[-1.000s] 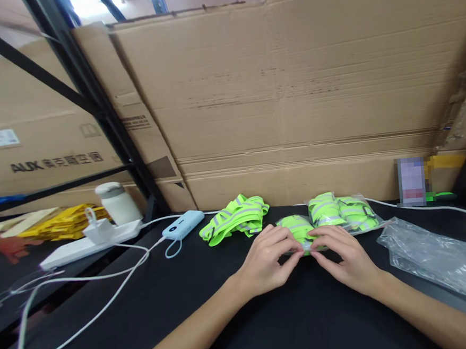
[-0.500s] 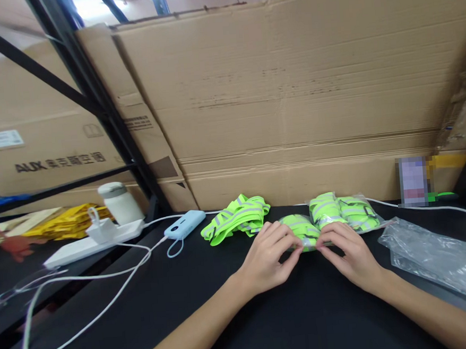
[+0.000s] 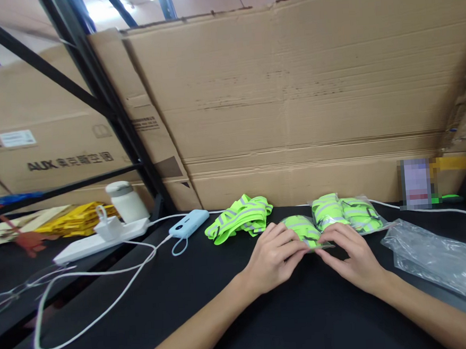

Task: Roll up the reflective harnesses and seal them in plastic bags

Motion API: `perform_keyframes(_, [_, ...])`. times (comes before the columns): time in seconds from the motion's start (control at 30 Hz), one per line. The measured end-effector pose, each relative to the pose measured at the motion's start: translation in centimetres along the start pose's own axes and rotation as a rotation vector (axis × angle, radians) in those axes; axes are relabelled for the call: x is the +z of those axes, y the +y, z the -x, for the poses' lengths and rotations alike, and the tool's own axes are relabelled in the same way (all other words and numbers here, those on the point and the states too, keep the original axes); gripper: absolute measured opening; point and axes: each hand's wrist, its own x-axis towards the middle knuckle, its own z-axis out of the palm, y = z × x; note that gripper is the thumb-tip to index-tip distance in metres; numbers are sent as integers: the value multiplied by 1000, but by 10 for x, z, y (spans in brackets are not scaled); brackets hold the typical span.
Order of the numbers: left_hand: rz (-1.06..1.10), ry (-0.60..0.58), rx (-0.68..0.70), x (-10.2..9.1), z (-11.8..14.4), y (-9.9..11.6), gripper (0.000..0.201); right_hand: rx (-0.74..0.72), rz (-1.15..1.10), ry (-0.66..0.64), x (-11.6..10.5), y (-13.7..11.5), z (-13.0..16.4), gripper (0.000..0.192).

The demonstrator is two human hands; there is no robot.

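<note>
A clear plastic bag (image 3: pixel 301 228) with a folded neon-yellow reflective strap inside lies on the black table in front of me. My left hand (image 3: pixel 276 256) pinches the near edge of this bag between thumb and fingers. At the same edge, a little to the right, my right hand (image 3: pixel 348 251) has its thumb and fingertips closed on the plastic. Just behind my right hand sit two more bagged straps (image 3: pixel 345 213), side by side. A loose neon-yellow reflective strap (image 3: pixel 240 217) is heaped beyond my left hand, outside any bag.
Flat clear plastic bags (image 3: pixel 441 250) lie at the right. A light-blue power bank (image 3: pixel 188 224) with a white cable (image 3: pixel 103 316) is to the left, near a white power strip (image 3: pixel 102 242) and a white bottle (image 3: pixel 127 200). A cardboard sheet (image 3: pixel 283 96) walls the back.
My left fingertips have slid slightly right along the bag's edge, toward my right hand. The whole view has shifted a little; the other things stay in place.
</note>
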Motion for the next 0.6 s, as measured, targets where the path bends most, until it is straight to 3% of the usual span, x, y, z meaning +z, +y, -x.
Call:
perform_keyframes(0.23, [11, 41, -45, -8, -1, -7, 10, 37, -54, 24, -3, 6, 1, 10])
perform_keyframes(0.6, [13, 33, -24, -2, 0, -4, 6, -11, -78, 68, -2, 6, 1, 9])
